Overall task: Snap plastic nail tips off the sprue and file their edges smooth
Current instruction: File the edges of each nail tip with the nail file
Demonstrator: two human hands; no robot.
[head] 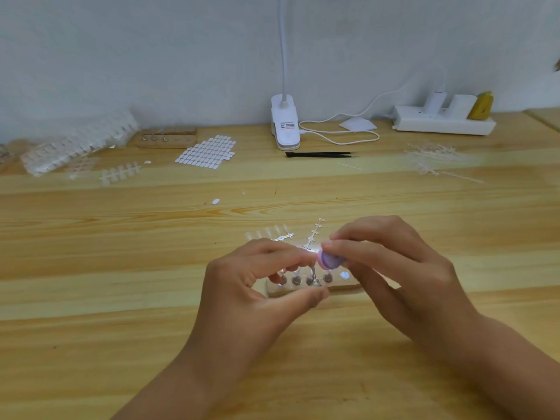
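Low centre of frame, two hands meet: left hand pinches one blurred clear nail tip, right hand grips one purple file against it, over one five-socket wooden stand; two sprues just behind.

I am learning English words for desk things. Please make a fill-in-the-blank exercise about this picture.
1. The right hand pinches a small file whose colour is ____.
2. The left hand pinches a nail tip above a holder made of ____.
3. The tweezers beside the lamp clip are ____ in colour.
4. The power strip lies at the back of the table, on the ____ side.
Missing words: purple; wood; black; right.
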